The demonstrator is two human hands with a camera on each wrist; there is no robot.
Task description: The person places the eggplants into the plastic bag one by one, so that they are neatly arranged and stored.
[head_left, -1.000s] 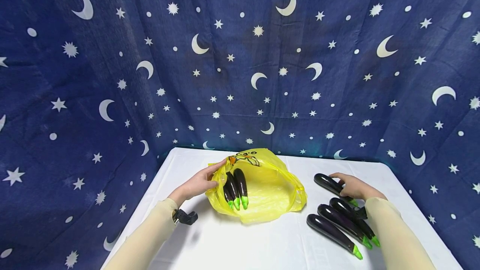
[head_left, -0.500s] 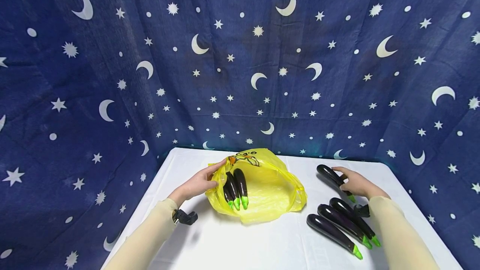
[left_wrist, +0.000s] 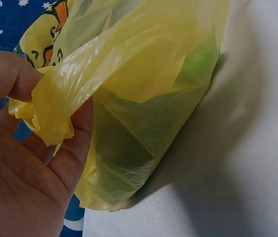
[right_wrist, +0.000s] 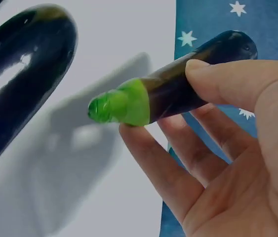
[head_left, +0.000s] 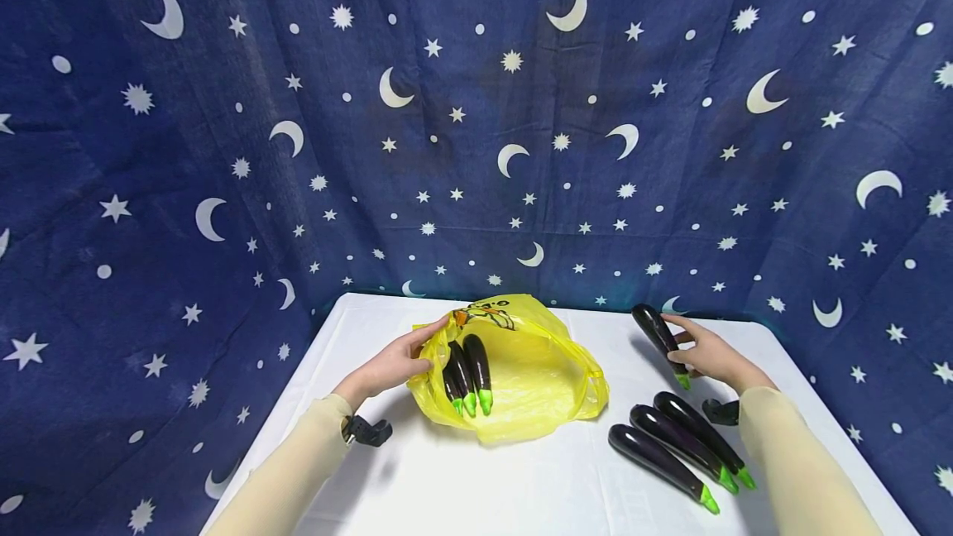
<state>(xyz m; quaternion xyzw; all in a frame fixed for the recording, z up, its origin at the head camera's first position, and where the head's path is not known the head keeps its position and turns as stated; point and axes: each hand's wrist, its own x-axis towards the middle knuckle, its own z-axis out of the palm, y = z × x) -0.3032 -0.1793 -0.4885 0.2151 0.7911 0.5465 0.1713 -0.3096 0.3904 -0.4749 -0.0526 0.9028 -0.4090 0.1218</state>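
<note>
A yellow plastic bag (head_left: 532,387) lies with its mouth open towards me, printed at the top. My left hand (head_left: 390,368) pinches its left rim; the left wrist view shows crumpled plastic (left_wrist: 45,118) between thumb and fingers. Inside, at the left, rest 3 dark eggplants (head_left: 480,362) with green stem ends. My right hand (head_left: 718,358) holds another eggplant (head_left: 653,329) between thumb and fingers near its stem end. In the right wrist view this eggplant's green tip (right_wrist: 121,104) is raised above the cloth, over its shadow.
Below my right hand, 3 more eggplants (head_left: 663,466) lie side by side on the white-covered table (head_left: 551,495). A blue curtain (head_left: 476,122) with moons and stars hangs behind and at both sides. Each wrist wears a black device (head_left: 370,431).
My right hand has lifted the eggplant off the table and moved it up and slightly to the right, away from the other eggplants. My left hand and the bag stay as they were.
</note>
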